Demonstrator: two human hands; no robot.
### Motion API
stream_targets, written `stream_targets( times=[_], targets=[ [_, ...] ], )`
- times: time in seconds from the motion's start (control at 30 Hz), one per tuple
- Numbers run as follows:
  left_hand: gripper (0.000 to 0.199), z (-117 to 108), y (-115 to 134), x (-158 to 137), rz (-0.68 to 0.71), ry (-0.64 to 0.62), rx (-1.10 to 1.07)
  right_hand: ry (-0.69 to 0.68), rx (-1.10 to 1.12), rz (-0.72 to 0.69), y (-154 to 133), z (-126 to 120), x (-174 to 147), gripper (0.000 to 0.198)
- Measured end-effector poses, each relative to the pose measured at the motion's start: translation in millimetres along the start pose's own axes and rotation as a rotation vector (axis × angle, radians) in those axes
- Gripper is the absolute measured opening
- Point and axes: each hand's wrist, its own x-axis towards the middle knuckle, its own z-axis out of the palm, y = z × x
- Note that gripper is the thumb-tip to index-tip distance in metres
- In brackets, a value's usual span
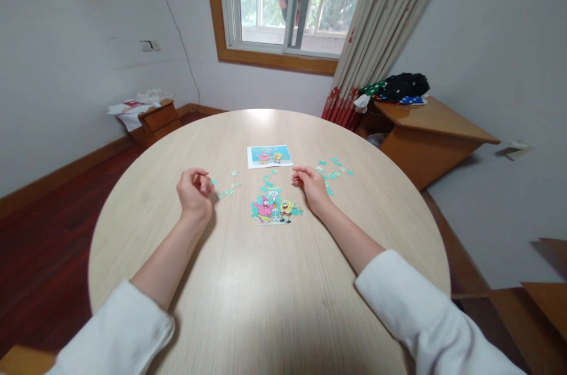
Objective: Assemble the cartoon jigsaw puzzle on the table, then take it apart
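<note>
A partly joined jigsaw puzzle (pixel 274 207) with a pink starfish and a yellow sponge figure lies flat in the middle of the round table (pixel 266 304). To its left, my left hand (pixel 195 192) rests with the fingers curled in, and nothing shows in them. Close to the puzzle's upper right is my right hand (pixel 310 187), its fingertips pinched together; whatever they may hold is too small to make out. Loose puzzle pieces (pixel 229 191) lie by my left hand, more pieces (pixel 333 175) beyond my right hand, and several just above the joined part.
Behind the puzzle lies a picture sheet (pixel 270 156) with the same figures. A wooden cabinet (pixel 434 121) with clothes (pixel 403 88) on top stands at the right, beside a curtain (pixel 381 20). At the back left, a small wooden stand (pixel 160 121) bears papers or cloth.
</note>
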Motion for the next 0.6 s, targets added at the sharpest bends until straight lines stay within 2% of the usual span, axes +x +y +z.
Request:
stream_targets(
  times=[0.13, 0.3, 0.43, 0.6],
  targets=[
    [0.019, -3.8, 3.8, 6.4, -0.143, 0.058, -0.106, 0.058, 0.255, 0.109, -6.1, -9.9, 7.1, 0.013],
    [0.02, -12.0, 6.0, 13.6, -0.203, 0.081, -0.195, 0.031, 0.274, 0.093, -7.9, -10.7, 5.3, 0.012],
    [0.021, -16.9, 6.1, 18.4, -0.202, 0.069, -0.203, 0.09, 0.132, -0.021, -10.9, -13.0, 5.6, 0.012],
    [0.023, -19.1, 9.2, 23.5, -0.191, 0.102, -0.203, 0.274, -0.284, -0.32, -18.3, -40.0, 15.0, 0.017]
  ],
)
